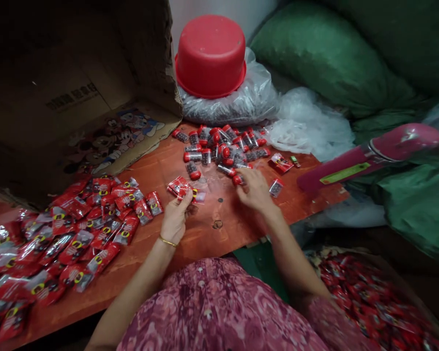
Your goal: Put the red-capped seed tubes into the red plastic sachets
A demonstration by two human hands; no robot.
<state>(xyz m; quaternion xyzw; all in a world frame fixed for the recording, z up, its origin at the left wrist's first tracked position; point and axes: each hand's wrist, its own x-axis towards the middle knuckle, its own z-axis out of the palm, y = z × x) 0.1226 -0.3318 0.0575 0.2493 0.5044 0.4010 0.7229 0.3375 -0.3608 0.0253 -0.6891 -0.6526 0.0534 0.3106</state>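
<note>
Several flat red printed packets (180, 185) are pinched between the thumb and fingers of my left hand (175, 214), low over the orange tabletop. My right hand (255, 190) has its thumb and fingers curled around a small red-capped container (237, 180) at the near edge of a pile. That pile of clear containers (207, 156) has red caps and dark contents. Just right of my right hand lies a single clear container (276, 187). To the left of my left hand spreads a heap of filled red packets (102, 204).
An open cardboard box (84, 105) stands at the left. An upturned red basin (211, 56) rests on a clear plastic bag (237, 109) at the back. A pink cylinder (354, 163) slants over the right edge. Green sacks (325, 53) lie behind; more red packets (366, 297) fill the lower right.
</note>
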